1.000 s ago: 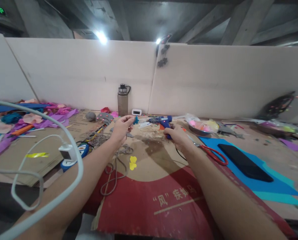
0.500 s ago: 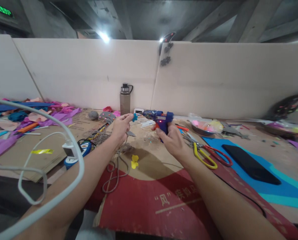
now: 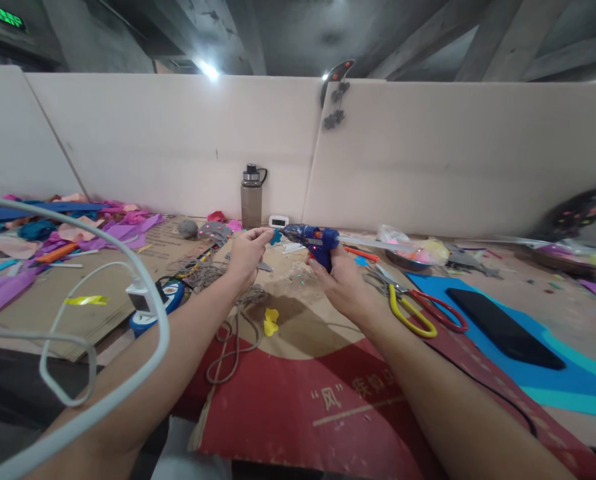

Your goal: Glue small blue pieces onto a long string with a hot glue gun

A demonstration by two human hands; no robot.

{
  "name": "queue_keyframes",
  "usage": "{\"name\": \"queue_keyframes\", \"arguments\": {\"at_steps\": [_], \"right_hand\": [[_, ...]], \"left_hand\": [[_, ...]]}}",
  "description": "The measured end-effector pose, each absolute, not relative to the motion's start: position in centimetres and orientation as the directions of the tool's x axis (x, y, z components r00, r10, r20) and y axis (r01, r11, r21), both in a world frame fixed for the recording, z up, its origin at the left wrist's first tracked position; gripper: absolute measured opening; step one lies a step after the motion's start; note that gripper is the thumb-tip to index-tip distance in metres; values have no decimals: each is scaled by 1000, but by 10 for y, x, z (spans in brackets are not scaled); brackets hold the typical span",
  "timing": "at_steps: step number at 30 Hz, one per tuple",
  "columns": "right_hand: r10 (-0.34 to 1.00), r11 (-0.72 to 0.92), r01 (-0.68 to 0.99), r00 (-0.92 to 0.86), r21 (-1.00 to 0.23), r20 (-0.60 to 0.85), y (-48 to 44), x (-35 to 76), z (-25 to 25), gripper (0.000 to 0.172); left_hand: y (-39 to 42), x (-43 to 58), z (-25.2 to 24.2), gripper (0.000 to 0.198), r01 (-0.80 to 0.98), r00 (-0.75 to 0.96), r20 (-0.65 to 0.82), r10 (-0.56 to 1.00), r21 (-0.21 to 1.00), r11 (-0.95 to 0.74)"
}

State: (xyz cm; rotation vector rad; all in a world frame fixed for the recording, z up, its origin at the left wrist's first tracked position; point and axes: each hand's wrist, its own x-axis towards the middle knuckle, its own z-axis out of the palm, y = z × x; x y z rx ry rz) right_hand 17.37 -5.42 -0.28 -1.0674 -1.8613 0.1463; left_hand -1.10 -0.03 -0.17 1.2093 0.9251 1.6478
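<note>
My left hand (image 3: 248,255) pinches a small blue flower-shaped piece (image 3: 277,237) between thumb and fingertips. Wrapped round the handle of a blue hot glue gun (image 3: 313,238) is my right hand (image 3: 342,280). The gun's nozzle points left, close by the blue piece; whether they touch I cannot tell. A clear glue stick (image 3: 373,243) sticks out of the gun's back end. Below the hands, a yellow petal-like piece (image 3: 271,322) lies on the cardboard, with loose grey cord (image 3: 235,353) to its left.
To the right lie scissors (image 3: 412,313) with yellow and red handles and a black phone (image 3: 505,328) on blue sheets. A bottle (image 3: 251,200) stands at the back by the white partition. Coloured scraps (image 3: 68,230) cover the left side. A white cable (image 3: 163,333) arcs across the left foreground.
The glue gun has turned slightly, so its glue stick now shows behind it. My left hand and the blue piece have shifted slightly right, and the gun's nozzle is now close to the piece.
</note>
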Motion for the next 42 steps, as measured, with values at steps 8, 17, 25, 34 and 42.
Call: {"name": "queue_keyframes", "arguments": {"at_steps": [8, 17, 25, 34, 42], "right_hand": [[759, 569, 650, -181, -503, 625, -56, 173, -4, 33], [754, 554, 672, -154, -492, 638, -56, 171, -6, 39], [761, 545, 686, -164, -482, 628, -60, 170, -4, 36], [750, 559, 676, -165, -481, 640, -59, 171, -5, 35], [751, 556, 676, -159, -483, 641, -60, 170, -5, 33]], "left_hand": [[-2, -10, -1, 26, -189, -149, 337, 930, 913, -361], [-6, -7, 4, 26, -151, -197, 352, 915, 911, -383], [-6, -7, 4, 26, -143, -213, 345, 914, 915, -378], [-6, -7, 4, 25, -154, -208, 334, 919, 917, -368], [-7, -6, 5, 23, -141, -216, 334, 918, 919, -368]]}}
